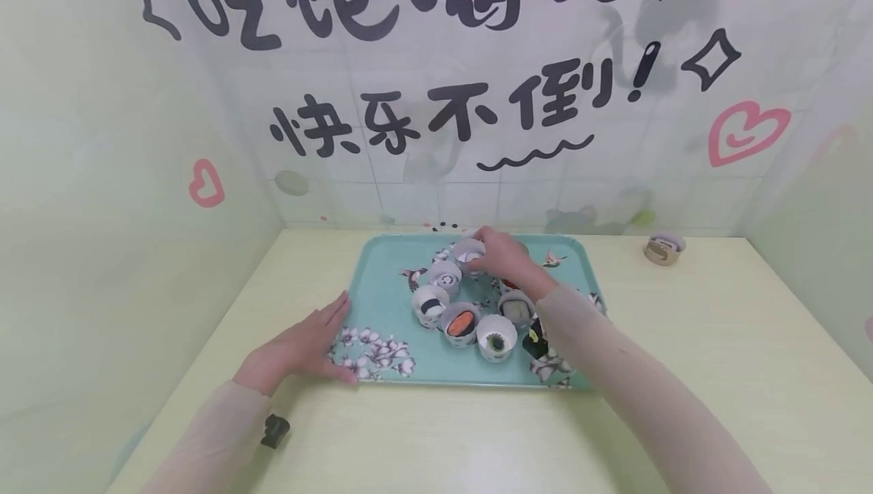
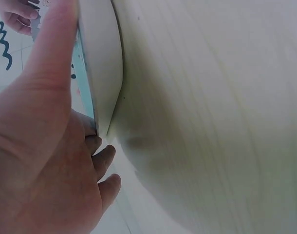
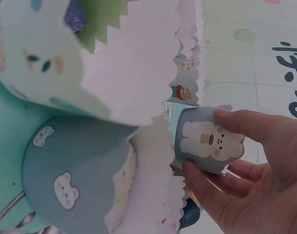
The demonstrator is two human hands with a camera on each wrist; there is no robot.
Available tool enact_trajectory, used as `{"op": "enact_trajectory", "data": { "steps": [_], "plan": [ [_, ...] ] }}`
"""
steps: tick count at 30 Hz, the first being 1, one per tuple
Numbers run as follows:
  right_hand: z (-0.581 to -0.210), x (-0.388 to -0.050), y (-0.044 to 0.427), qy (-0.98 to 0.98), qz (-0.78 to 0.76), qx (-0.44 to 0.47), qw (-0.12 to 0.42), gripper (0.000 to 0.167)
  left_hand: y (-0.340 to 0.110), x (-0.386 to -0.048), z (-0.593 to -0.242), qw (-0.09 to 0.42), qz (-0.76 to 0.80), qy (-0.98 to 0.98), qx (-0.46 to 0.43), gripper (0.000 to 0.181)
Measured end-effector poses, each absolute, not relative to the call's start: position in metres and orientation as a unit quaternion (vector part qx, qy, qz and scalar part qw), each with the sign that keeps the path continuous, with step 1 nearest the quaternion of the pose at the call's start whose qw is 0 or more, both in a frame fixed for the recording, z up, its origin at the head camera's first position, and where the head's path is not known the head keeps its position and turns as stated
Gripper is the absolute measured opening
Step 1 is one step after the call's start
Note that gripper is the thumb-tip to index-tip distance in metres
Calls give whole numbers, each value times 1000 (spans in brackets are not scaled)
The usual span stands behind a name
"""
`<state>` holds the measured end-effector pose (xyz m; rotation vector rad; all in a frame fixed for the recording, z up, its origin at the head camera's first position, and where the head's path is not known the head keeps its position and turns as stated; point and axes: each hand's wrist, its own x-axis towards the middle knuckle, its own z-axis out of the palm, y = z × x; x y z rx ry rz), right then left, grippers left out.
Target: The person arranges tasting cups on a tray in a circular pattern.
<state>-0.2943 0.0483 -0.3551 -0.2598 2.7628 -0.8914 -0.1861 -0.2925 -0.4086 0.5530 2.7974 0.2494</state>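
At the back of a ring of paper cups, my right hand (image 1: 501, 253) pinches a blue-grey paper cup (image 3: 209, 139) with a white bear print between thumb and fingers. The ring stands on a turquoise flowered tray (image 1: 382, 282). Small sushi-like pieces lie in the cups, among them an orange piece (image 1: 461, 323), a white piece with a dark band (image 1: 431, 305) and a green piece (image 1: 495, 342). My left hand (image 1: 307, 346) rests against the tray's front left corner, thumb along the front edge, fingers along the left. My right hand and sleeve partly hide the ring's right side.
Another small paper cup (image 1: 662, 249) stands on the pale wooden table (image 1: 709, 327), beyond the tray's right side. Behind the table hangs a white sheet (image 1: 423, 198) with large black writing; pale side walls (image 1: 102, 214) close in left and right.
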Motion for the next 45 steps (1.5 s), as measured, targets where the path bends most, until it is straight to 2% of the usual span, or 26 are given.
{"op": "enact_trajectory", "data": {
  "steps": [11, 27, 45],
  "plan": [
    [-367, -306, 36, 934, -312, -114, 128, 64, -293, -185, -407, 136, 88, 968, 194, 140],
    [-370, -305, 16, 942, -282, -126, 134, 61, -294, -187, -411, 129, 89, 967, 203, 140],
    [-355, -303, 37, 914, -353, -131, 150, 59, -294, -184, -409, 131, 89, 967, 199, 139]
  ]
}}
